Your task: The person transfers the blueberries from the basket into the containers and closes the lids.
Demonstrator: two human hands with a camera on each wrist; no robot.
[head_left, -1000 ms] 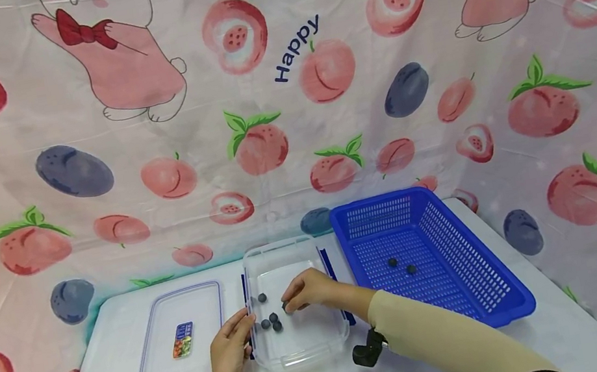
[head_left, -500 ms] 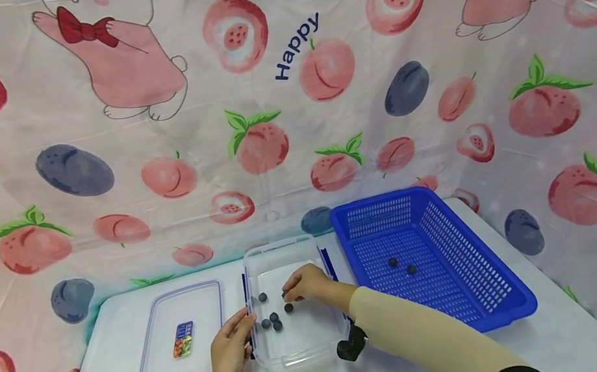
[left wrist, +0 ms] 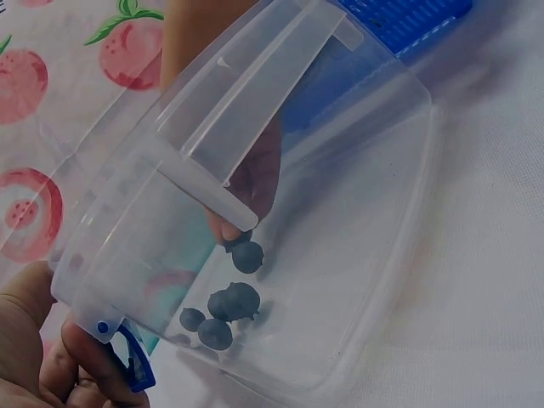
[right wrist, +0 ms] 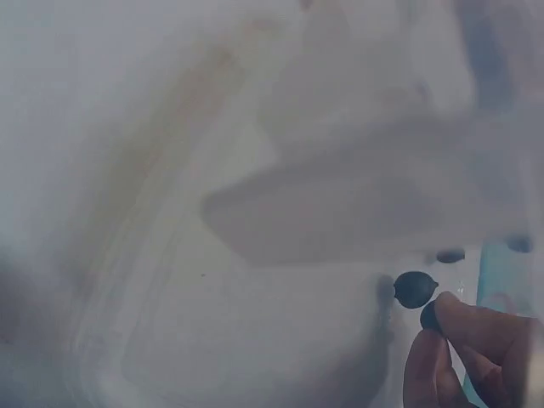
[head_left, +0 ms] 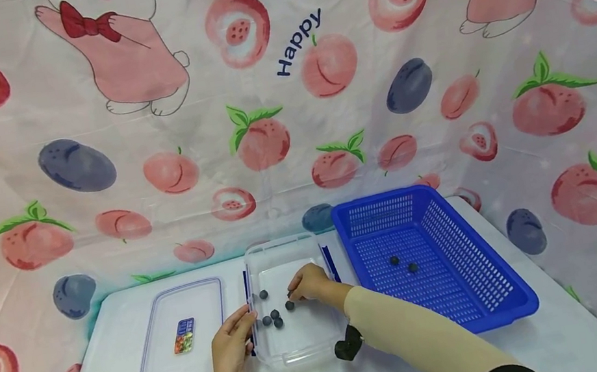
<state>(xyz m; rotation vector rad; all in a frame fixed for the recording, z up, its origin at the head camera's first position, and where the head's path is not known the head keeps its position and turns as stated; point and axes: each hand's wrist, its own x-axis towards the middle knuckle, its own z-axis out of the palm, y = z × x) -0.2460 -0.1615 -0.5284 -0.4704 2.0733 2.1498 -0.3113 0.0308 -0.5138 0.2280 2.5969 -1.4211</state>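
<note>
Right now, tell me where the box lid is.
In the head view the clear lid lies flat on the white table, left of the clear box, just beyond the left hand that holds that box's near-left edge.

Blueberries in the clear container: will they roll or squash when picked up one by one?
The blueberries look small and round, so a nudge would probably roll them across the smooth floor of the clear container. The right hand pinches one at its fingertips, which suggests they are light. They may bruise if squeezed.

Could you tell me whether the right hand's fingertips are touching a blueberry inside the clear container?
Touching: the right wrist view shows the fingertips pinching a blueberry, another lying just beside it.
</note>
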